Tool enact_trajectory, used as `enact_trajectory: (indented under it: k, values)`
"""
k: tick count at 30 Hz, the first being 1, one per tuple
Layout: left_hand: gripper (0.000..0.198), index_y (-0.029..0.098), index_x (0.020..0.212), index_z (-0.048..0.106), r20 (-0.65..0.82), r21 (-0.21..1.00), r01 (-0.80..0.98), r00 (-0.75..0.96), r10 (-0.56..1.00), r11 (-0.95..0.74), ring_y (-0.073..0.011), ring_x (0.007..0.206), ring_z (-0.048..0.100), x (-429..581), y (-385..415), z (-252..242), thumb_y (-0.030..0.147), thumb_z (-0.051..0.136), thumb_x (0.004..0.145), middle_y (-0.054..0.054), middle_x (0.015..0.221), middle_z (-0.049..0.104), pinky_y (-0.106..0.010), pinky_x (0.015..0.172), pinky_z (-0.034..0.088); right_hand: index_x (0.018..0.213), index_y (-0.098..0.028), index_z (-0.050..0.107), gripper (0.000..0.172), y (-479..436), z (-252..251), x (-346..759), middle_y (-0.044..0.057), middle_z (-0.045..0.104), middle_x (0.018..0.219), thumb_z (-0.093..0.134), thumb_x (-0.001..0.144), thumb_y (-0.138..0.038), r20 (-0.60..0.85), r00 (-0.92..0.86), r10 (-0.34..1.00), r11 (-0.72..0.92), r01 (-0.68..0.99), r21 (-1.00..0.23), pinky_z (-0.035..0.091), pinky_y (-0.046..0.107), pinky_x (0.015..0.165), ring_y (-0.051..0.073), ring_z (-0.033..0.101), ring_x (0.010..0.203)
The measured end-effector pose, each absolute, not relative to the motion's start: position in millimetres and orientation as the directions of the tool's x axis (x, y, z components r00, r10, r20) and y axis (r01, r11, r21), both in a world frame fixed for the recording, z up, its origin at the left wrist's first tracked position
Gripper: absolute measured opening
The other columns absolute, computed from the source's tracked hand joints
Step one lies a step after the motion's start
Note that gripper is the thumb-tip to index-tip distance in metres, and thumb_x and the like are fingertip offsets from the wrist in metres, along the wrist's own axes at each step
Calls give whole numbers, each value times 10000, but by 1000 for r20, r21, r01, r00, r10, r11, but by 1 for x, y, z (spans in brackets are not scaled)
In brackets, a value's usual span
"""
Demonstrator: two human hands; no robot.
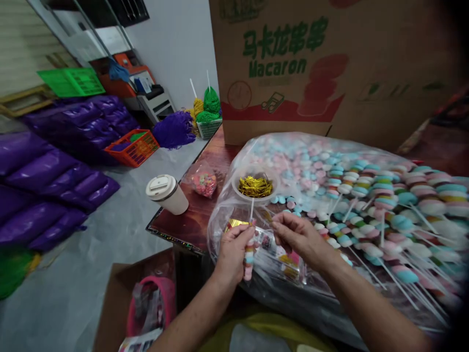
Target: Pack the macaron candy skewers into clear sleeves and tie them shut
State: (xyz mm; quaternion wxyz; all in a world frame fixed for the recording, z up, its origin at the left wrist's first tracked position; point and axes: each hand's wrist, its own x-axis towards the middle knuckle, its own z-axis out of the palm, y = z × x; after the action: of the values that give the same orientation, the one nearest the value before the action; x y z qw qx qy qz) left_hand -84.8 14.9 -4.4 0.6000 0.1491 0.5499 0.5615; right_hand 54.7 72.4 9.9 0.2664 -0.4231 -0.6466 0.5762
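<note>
My left hand (230, 252) is closed around a marshmallow skewer (248, 261), its pastel layers in a clear wrapper hanging downward and its white stick pointing up. Thumb and fingertips of my right hand (297, 238) pinch a short gold twist tie (268, 216), just right of the wrapper's gathered neck and apart from it. Beyond both hands stands a translucent bowl (255, 199) holding many gold twist ties (255, 186). Printed wrappers with gold parts (287, 261) lie beneath my hands on clear plastic sheeting (223, 215).
Many marshmallow skewers (384, 195) are heaped at right, with loose marshmallows (293, 166) behind the bowl. A lidded cup (176, 198) and a small candy bag (205, 183) stand left. A large cardboard box (286, 93) backs the table; an open carton (113, 298) sits below left.
</note>
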Motion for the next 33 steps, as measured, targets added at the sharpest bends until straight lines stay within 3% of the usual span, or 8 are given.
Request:
enact_trajectory:
  k: [3, 5, 9, 13, 19, 22, 26, 33]
  values:
    - [245, 122, 749, 610, -456, 786, -566, -260, 851, 248, -70, 473, 553, -84, 12, 1, 278, 727, 599, -12, 684, 628, -141, 377, 388, 764, -192, 536, 177, 93, 5, 69, -7, 565, 600, 437, 776, -338, 53, -392, 918, 246, 461, -853, 390, 240, 503, 118, 487, 516]
    - [255, 124, 760, 615, -457, 789, -558, -252, 853, 258, -72, 481, 550, -85, 8, 3, 283, 731, 597, -19, 706, 634, -142, 367, 374, 703, -194, 592, 139, 105, -3, 79, 31, 606, 704, 497, 711, -295, 127, -322, 938, 293, 545, -785, 413, 274, 610, 158, 534, 656]
    - [252, 123, 725, 619, -470, 800, -533, -268, 841, 277, -74, 478, 544, -87, 2, -1, 289, 741, 581, -19, 675, 633, -140, 359, 365, 700, -193, 653, 193, 109, -20, 105, 50, 621, 710, 501, 702, -311, 113, -211, 971, 223, 630, -743, 419, 286, 631, 181, 557, 677]
    - [274, 126, 711, 614, -526, 777, -525, -236, 817, 348, -84, 456, 543, -82, 2, -7, 309, 747, 557, -16, 655, 634, -134, 319, 325, 839, -181, 668, 275, 97, -26, 122, 40, 667, 735, 461, 758, -343, 34, -158, 987, 133, 677, -723, 443, 268, 641, 174, 593, 680]
    - [310, 118, 710, 617, -520, 780, -510, -205, 829, 363, -82, 471, 557, -69, 3, -4, 310, 767, 519, -24, 664, 644, -158, 394, 400, 916, -167, 646, 251, 90, -15, 135, 59, 666, 703, 505, 718, -228, -6, -86, 996, 60, 744, -666, 430, 292, 610, 192, 579, 636]
    - [306, 127, 711, 612, -521, 790, -475, -191, 832, 386, -87, 468, 551, -64, 2, -2, 334, 752, 533, -24, 678, 640, -142, 337, 346, 807, -183, 610, 189, 69, 0, 133, 34, 617, 656, 499, 769, -332, -19, -155, 988, 84, 634, -768, 399, 255, 532, 152, 530, 569]
    - [233, 131, 711, 611, -490, 815, -421, -135, 861, 398, -62, 349, 447, -51, 2, -1, 316, 697, 599, 39, 491, 525, -137, 285, 282, 652, -180, 505, 342, 30, 10, 108, -22, 468, 546, 478, 794, -491, -115, -438, 891, -5, 246, -969, 324, 219, 457, 97, 405, 497]
    - [199, 128, 713, 601, -467, 844, -298, -2, 884, 445, -32, 269, 342, -41, -13, 0, 321, 610, 666, 60, 464, 458, -143, 248, 239, 577, -185, 404, 411, 13, -9, 90, -55, 412, 459, 487, 755, -546, -213, -510, 833, -166, 135, -977, 220, 206, 416, 65, 308, 429]
